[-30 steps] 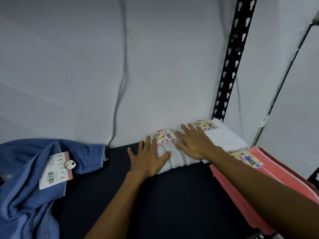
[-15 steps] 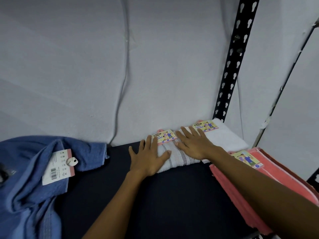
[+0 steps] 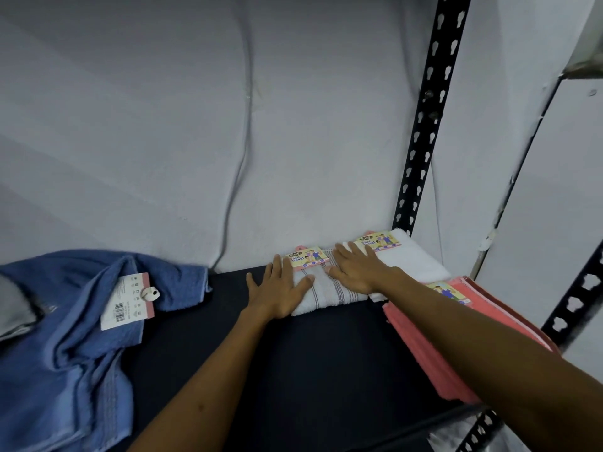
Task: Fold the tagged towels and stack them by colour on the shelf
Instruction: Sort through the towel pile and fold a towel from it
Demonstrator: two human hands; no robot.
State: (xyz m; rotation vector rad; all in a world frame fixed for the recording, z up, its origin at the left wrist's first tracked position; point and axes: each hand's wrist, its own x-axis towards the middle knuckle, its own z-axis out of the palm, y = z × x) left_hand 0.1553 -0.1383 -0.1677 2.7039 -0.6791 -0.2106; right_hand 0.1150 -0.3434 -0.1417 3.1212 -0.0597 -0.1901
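folded striped towel (image 3: 329, 288) at the far right of the dark shelf (image 3: 293, 370), against the wall; long axis near to far, tag (image 3: 308, 258) at the far end. left hand (image 3: 277, 290) flat, fingers straight, pressing its left edge, thumb on top. right hand (image 3: 357, 270) flat, fingers spread, pressing its right side. plain white towel (image 3: 414, 262) touching on the right, tagged at the far end too. pink towels (image 3: 434, 340) stacked at the near right. blue towel (image 3: 65, 347) crumpled at the left, white tag up.
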